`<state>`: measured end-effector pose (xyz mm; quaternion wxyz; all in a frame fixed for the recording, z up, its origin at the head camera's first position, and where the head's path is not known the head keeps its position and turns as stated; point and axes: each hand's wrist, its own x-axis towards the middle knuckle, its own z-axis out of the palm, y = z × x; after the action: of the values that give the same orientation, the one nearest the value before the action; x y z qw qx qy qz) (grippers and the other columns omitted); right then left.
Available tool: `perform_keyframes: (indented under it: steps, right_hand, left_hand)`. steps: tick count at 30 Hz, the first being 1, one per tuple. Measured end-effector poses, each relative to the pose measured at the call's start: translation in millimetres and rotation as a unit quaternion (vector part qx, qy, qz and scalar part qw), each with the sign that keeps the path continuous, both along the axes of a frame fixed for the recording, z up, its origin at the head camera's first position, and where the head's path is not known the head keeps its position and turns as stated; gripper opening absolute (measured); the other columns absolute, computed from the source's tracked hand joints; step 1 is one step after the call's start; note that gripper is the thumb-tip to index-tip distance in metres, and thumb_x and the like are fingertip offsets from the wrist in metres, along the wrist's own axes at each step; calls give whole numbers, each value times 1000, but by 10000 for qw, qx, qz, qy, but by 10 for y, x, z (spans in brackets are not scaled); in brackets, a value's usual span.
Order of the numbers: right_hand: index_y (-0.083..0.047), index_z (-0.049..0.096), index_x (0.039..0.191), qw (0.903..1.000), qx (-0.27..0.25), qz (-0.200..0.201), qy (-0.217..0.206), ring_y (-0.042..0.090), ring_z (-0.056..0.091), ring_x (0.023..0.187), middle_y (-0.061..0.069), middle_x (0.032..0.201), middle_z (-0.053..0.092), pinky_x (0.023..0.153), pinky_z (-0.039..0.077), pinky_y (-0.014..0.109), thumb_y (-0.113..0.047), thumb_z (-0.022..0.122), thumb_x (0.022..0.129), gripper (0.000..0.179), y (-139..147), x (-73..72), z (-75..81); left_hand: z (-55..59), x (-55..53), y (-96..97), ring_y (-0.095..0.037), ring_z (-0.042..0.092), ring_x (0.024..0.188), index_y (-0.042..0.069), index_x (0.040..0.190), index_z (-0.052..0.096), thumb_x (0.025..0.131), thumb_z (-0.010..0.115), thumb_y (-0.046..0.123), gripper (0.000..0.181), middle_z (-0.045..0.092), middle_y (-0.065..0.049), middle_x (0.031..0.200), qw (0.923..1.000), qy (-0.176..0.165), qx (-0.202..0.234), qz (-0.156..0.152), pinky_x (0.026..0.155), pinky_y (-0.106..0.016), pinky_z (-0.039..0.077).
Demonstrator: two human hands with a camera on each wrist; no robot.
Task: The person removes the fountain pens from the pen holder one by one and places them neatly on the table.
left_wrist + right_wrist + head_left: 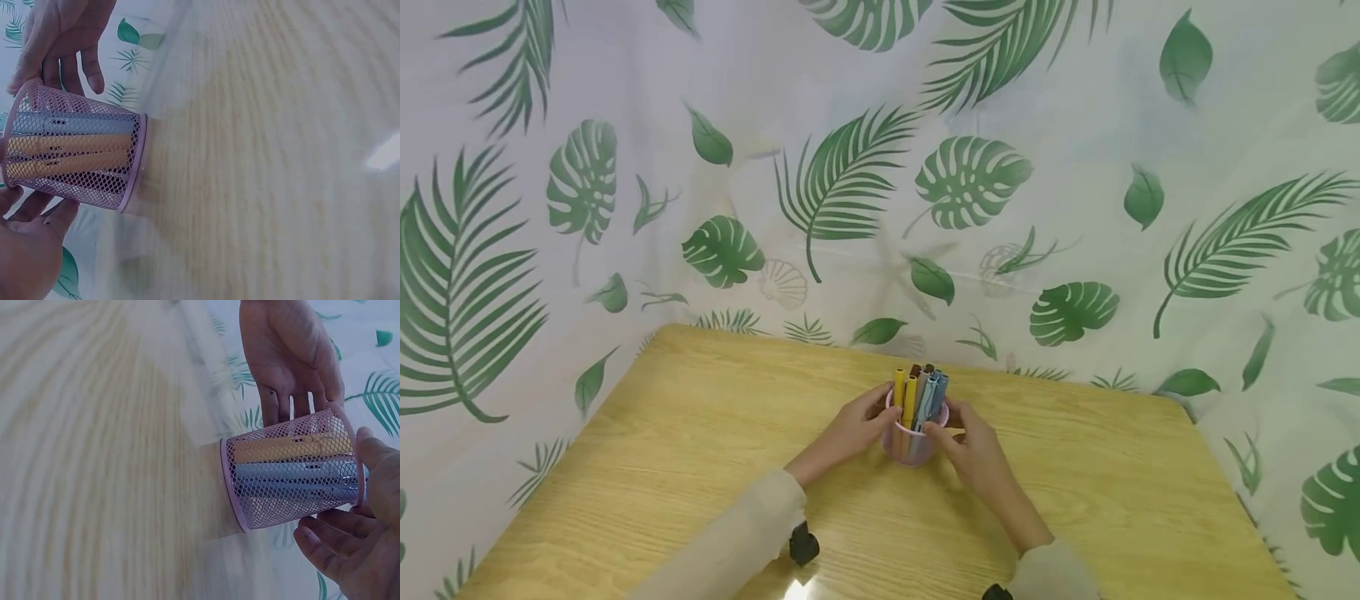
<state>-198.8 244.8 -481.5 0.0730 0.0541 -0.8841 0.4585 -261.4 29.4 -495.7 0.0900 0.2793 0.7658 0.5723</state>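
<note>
both hands (pixel 917 437) cupped around the pink mesh cup (pixel 908 446) of pens (pixel 920 396) on the wooden table (pixel 662 467)

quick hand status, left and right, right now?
Left hand: fingers on the side of the pink mesh pen cup, near its rim.
Right hand: curled round the cup's other side.

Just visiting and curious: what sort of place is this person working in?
Probably a small desk corner screened off with cloth. A light wooden table is closed in by leaf-print curtains, and both hands meet at a pink mesh pen cup full of markers.
</note>
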Motion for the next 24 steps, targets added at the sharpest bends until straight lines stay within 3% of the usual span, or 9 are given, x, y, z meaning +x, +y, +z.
perform_keyframes:
  steps: [9, 15, 24]
  right_hand:
    - [1, 53, 145, 9999, -27, 54, 92, 25, 65, 112, 11, 124, 69, 86, 59, 35, -28, 72, 99, 57, -227, 8, -24]
    - [0, 53, 146, 9994, -129, 241, 191, 21, 64, 110, 8, 123, 69, 82, 59, 29, -29, 73, 99, 59, -359, 56, -34]
    - [2, 54, 143, 9986, -79, 307, 430, 23, 66, 107, 10, 122, 70, 79, 60, 28, -25, 74, 97, 58, -519, 90, -54]
  left_hand:
    - [-22, 114, -224, -40, 48, 140, 1, 160, 33, 111, 51, 22, 56, 42, -24, 157, 9999, -27, 85, 123, 115, -50, 41]
    - [-24, 225, -377, -40, 47, 140, 5, 162, 31, 111, 51, 27, 59, 42, -24, 158, 9989, -332, 118, 302, 116, -50, 39]
    - [-1, 287, -533, -40, 37, 147, 1, 162, 26, 112, 49, 22, 59, 32, -25, 163, 9979, -464, 434, 82, 120, -48, 33]
